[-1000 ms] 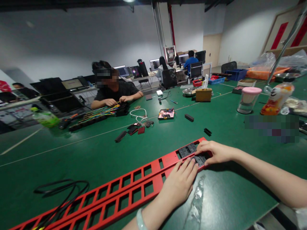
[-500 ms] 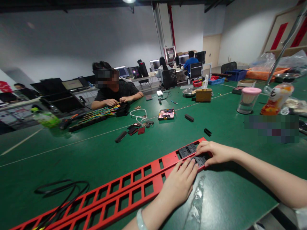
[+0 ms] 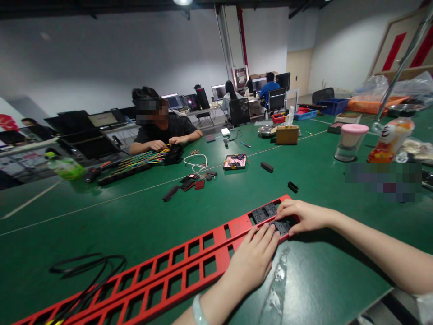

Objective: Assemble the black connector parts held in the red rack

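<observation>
While both hands work at one end of the long red panel (image 3: pixel 189 259), these points hold:

Landmark: the red panel lies slantwise on the green desk (image 3: pixel 321 280), its far end nearest the person.
Left hand (image 3: pixel 252 262): flat on the panel's near rail, fingers spread and pressing down, clamped on nothing.
Right hand (image 3: pixel 302 215): curled over the panel's end, fingertips on the black inserts (image 3: pixel 267 212) seated in the last openings; whether it pinches one I cannot tell.
Doing it well: I judge the left palm should pin the panel while the right presses each insert square into its opening.
In the way: a black cable (image 3: pixel 84 266) crosses the panel's other end.
Around: loose black parts (image 3: pixel 292 186) just beyond the panel's end; a co-worker (image 3: pixel 162 128) with coloured wires (image 3: pixel 142 159) well beyond; a pink-lidded jar (image 3: pixel 350 141) off to the right.
</observation>
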Motion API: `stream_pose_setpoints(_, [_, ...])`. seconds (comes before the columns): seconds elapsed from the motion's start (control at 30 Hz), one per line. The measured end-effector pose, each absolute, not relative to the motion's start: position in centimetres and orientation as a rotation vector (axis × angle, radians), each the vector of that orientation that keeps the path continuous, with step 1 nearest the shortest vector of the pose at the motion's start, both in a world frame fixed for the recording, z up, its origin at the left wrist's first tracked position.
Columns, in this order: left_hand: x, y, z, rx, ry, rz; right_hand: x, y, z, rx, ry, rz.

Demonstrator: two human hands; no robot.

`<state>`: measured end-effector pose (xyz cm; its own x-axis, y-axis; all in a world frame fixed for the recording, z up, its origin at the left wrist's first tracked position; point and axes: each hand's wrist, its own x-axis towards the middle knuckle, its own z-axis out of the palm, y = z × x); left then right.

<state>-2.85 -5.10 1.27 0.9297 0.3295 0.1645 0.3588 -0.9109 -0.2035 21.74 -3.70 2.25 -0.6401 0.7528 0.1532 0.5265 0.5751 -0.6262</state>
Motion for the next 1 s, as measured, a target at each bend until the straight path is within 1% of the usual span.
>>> stream_pose_setpoints(1.0, [-2.87,-5.09,1.21,-2.855,-0.518,-0.194,21.62,-3.77,2.34,-1.01,-2.395,0.76])
